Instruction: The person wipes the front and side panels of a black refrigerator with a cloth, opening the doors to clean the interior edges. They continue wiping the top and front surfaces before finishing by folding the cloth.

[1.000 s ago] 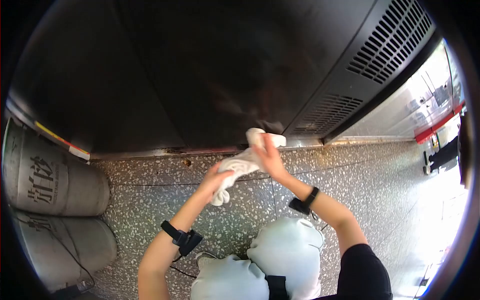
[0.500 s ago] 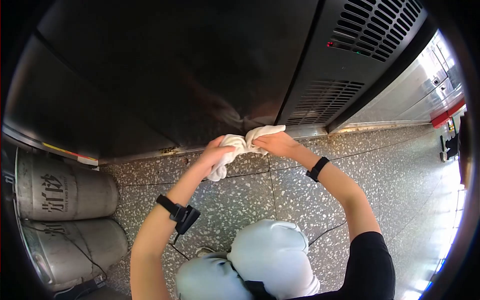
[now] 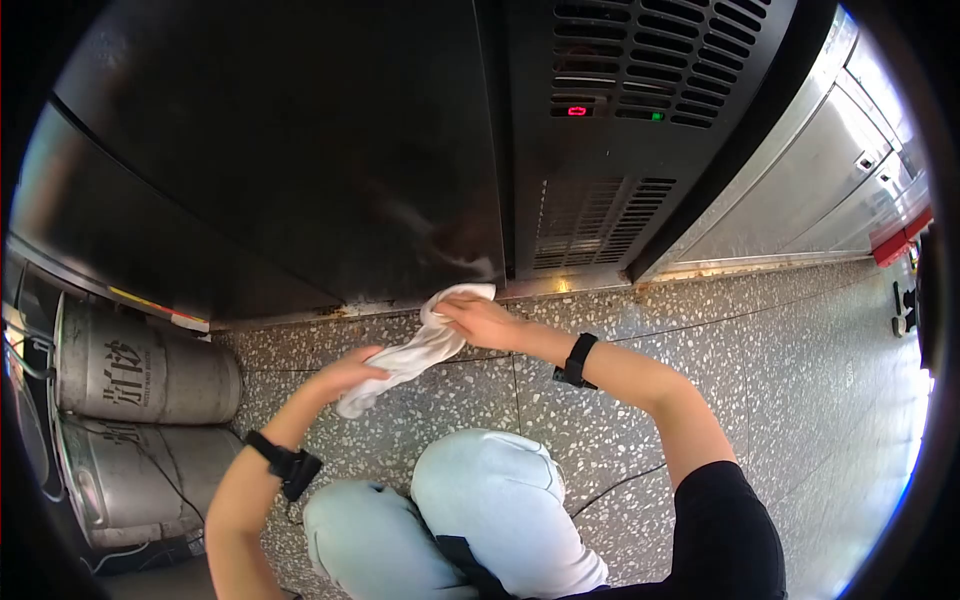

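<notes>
A white cloth (image 3: 415,352) is stretched slantwise between my two hands, just above the speckled floor and in front of the dark cabinet (image 3: 330,180). My right hand (image 3: 478,318) is closed on its upper end, near the cabinet's bottom edge. Lower and to the left, my left hand (image 3: 350,372) has its fingers wrapped round the other part, and a loose end hangs below them. Both wrists wear black straps.
Two metal kegs (image 3: 150,365) lie at the left. A vented panel (image 3: 620,130) with red and green lights stands at the upper right. Steel cabinets (image 3: 800,180) and a red object (image 3: 900,238) are farther right. A thin cable crosses the floor.
My hands have moved apart and left along the cabinet's foot, and the bunched cloth is now drawn out longer. The camera view has shifted to the right.
</notes>
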{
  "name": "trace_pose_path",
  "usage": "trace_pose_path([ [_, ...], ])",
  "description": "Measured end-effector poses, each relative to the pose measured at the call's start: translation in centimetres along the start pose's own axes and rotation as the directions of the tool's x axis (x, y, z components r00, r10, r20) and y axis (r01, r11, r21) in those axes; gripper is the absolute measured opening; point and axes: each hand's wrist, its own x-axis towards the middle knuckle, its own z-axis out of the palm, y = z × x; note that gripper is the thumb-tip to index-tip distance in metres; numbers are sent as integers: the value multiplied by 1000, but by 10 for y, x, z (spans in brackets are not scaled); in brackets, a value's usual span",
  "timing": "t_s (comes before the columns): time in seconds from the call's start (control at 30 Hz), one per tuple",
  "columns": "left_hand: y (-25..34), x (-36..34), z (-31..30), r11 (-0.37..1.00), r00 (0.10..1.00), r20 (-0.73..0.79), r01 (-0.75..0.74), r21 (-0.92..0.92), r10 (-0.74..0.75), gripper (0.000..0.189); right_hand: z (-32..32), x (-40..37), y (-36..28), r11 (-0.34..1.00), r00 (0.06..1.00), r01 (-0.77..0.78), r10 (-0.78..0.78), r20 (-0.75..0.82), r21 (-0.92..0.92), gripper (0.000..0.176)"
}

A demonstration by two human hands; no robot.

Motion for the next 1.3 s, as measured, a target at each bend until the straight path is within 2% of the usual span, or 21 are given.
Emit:
trace_pose_path([
  [0.03, -4, -13, -11, 996, 1000, 10, -10, 86, 9, 40, 2, 4, -12, 970, 989, -150, 146, 34, 190, 26],
  [0.07, -8, -25, -24, 984, 1000, 23, -19, 175, 15, 41, 0, 10, -18, 863, 966, -253, 207, 152, 436, 25],
  [0.13, -13, -45, -43, 958, 999, 51, 3, 285, -18, 41, -18, 23, -33, 455, 889, -458, 221, 401, 764, 24],
  [0.2, -17, -59, -57, 941, 993, 77, 59, 332, -90, 42, -31, 37, -52, 268, 901, -433, 149, 406, 861, 24],
  [0.23, -20, -62, -63, 931, 984, 92, 109, 349, -150, 53, -41, 44, -63, 171, 910, -413, 117, 398, 894, 25],
  [0.3, -45, -56, -76, 920, 997, 27, 62, 387, -79, 70, -61, 58, -88, -10, 903, -423, 83, 423, 906, 27],
  [0.33, -28, -63, -69, 893, 996, -12, 80, 443, -84, 93, -68, 67, -97, -19, 894, -435, 111, 435, 900, 29],
  [0.47, 21, -74, -34, 968, 979, 114, -188, 165, 171, 111, -62, 98, -117, -232, 899, -365, 164, 406, 902, 29],
  [0.57, 31, -62, -30, 929, 930, 122, -357, 94, 345, 113, -68, 121, -138, -219, 855, -389, 277, 440, 895, 33],
  [0.63, 42, -75, -24, 882, 878, 80, -471, -24, 471, 110, -70, 137, -144, -141, 882, -363, 268, 388, 921, 38],
  [0.77, 32, -84, -40, 840, 847, 57, -513, -175, 529, 104, -85, 163, -172, 29, 868, -420, 303, 393, 907, 38],
  [0.8, 28, -91, -45, 827, 843, 55, -511, -234, 536, 92, -83, 168, -173, 49, 864, -436, 304, 402, 899, 36],
  [0.9, 14, -104, -69, 775, 833, 11, -509, -376, 553, 80, -84, 186, -186, 148, 847, -487, 318, 425, 861, 36],
  [0.93, 14, -119, -76, 754, 821, -33, -538, -377, 570, 68, -86, 191, -190, 196, 831, -520, 343, 438, 831, 35],
  [1.07, -3, -141, -108, 825, 832, 12, -548, -138, 554, 61, -83, 209, -217, 350, 774, -622, 409, 483, 700, 35],
  [1.1, -12, -131, -110, 750, 757, 29, -639, -171, 653, 62, -81, 215, -224, 378, 758, -646, 422, 498, 663, 34],
  [1.17, -23, -129, -112, 817, 848, 47, -492, -302, 528, 62, -71, 232, -244, 413, 739, -673, 409, 536, 613, 34],
  [1.2, -31, -119, -117, 825, 843, 85, -492, -279, 531, 60, -65, 243, -256, 463, 728, -685, 404, 554, 562, 34],
  [1.23, -30, -119, -125, 796, 798, 45, -603, 55, 601, 54, -60, 255, -267, 515, 718, -689, 393, 574, 509, 33],
  [1.27, -36, -122, -126, 673, 670, -169, -630, 387, 723, 51, -58, 265, -278, 535, 695, -710, 421, 583, 458, 39],
  [1.3, -37, -130, -127, 529, 463, -305, -499, 686, 832, 47, -56, 274, -285, 534, 694, -710, 426, 580, 459, 41],
])
